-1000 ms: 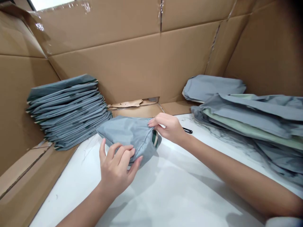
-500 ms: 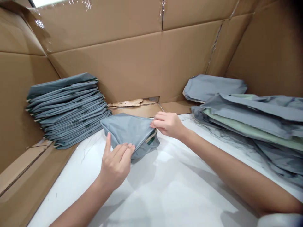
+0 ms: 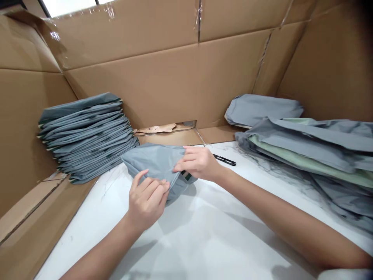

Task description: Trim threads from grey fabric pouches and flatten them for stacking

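A blue-grey folded fabric piece (image 3: 153,157) with a dark green and cream striped edge lies on the white table in front of me. My left hand (image 3: 148,199) is closed on its near edge, fingertips pinching the cloth while the thumb is raised against the surface. On the right side of the piece, my right hand (image 3: 198,164) pinches the fabric between thumb and fingers, partly covering the striped edge. Just behind the right hand lies a slim black tool (image 3: 225,160), its left end hidden by the hand.
At the left stands a tall stack of folded blue-grey fabric pieces (image 3: 90,136). Heaped on the right are grey fabric pieces (image 3: 303,146) with pale green parts, loose threads beside them. Cardboard walls (image 3: 140,85) enclose the white table (image 3: 204,233) at the back and sides.
My right hand has slid left and slightly nearer along the fabric, and the cloth has bunched a little. The black tool has come into view behind it. My left hand has shifted slightly right.
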Demonstrator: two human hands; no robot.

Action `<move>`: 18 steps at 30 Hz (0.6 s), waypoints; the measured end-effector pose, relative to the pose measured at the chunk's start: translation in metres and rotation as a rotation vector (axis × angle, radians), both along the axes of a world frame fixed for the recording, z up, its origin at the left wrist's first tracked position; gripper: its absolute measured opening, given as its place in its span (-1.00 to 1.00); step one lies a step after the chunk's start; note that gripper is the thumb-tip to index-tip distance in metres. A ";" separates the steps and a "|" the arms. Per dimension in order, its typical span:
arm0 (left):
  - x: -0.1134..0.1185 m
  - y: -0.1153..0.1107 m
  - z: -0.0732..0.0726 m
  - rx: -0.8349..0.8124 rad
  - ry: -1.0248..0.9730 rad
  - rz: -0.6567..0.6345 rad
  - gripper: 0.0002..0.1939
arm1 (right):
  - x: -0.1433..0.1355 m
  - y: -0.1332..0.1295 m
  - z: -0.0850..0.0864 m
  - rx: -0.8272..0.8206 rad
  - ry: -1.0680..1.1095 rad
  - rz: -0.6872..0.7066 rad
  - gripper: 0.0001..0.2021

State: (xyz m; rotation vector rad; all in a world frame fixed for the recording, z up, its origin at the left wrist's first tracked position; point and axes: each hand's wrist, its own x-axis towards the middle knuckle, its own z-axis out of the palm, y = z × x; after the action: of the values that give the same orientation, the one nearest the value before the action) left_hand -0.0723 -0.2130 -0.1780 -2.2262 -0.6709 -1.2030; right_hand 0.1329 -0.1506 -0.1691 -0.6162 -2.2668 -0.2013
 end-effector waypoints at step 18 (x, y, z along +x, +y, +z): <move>-0.088 0.087 -0.027 -0.170 0.160 0.034 -0.74 | 0.077 0.043 0.009 -0.418 -0.033 -0.116 -0.66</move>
State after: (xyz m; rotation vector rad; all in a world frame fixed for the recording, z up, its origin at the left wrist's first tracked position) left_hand -0.1605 -0.1259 -0.2052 -2.4096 -0.7674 -0.9708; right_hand 0.2096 -0.1071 -0.1605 -0.9668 -2.3214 0.2147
